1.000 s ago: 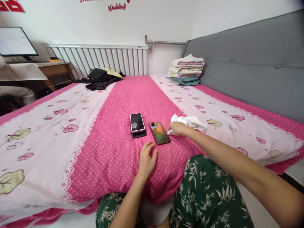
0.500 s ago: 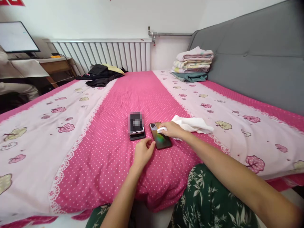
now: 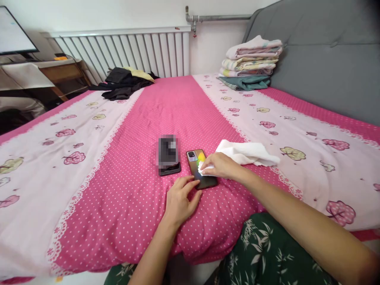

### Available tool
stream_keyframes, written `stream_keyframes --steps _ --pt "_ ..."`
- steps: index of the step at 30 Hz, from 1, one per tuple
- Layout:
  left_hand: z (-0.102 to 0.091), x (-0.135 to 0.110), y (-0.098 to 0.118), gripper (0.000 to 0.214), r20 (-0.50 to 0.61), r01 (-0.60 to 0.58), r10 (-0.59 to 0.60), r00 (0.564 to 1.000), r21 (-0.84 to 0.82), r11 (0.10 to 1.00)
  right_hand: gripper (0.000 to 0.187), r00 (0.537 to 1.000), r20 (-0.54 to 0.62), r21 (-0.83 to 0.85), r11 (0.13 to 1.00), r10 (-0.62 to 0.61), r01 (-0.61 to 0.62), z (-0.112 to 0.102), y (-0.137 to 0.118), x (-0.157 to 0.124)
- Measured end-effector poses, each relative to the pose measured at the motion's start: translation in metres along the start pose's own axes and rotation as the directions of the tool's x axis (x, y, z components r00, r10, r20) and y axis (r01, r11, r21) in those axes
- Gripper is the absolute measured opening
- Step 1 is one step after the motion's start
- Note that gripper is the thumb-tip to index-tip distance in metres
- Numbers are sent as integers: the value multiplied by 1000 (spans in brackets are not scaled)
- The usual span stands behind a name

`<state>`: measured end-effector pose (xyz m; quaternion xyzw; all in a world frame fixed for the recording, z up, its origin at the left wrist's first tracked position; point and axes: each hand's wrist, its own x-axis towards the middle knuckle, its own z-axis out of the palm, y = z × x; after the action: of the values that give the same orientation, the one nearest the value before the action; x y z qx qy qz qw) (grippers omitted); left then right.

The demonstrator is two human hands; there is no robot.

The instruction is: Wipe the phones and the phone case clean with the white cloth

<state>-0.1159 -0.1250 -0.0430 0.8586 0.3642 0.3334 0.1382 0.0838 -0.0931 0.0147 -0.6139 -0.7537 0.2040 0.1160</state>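
A smartphone with a shiny, colour-shifting back lies camera side up on the pink dotted bedspread. My right hand pinches a small white cloth and presses it against the phone's back. Fingers spread, my left hand rests on the bed, its fingertips at the phone's lower left edge. Left of the phone lies a dark, flat object, mostly blurred out. Behind my right hand a larger white cloth lies crumpled on the bed.
Dark folded clothes lie at the bed's far left, before a white radiator. A stack of folded bedding stands by the grey headboard. A desk with a monitor is at the far left.
My right hand has moved the small cloth slightly down the phone's back. My left hand has spread its fingers along the phone's edge. The view has tilted down a little.
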Motion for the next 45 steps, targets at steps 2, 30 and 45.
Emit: stream_keyframes --steps 2,30,45 --pt "1 -1 1 28 29 -61 60 998 30 998 14 999 -12 -44 998 44 -44 5 -5 3" --pt "4 -4 -2 25 -10 -6 6 1000 -6 1000 15 993 -37 -234 965 114 -120 9 -21 6" --pt "6 -5 -5 36 38 -14 9 999 123 992 27 999 9 -276 961 38 -34 10 -26 4"
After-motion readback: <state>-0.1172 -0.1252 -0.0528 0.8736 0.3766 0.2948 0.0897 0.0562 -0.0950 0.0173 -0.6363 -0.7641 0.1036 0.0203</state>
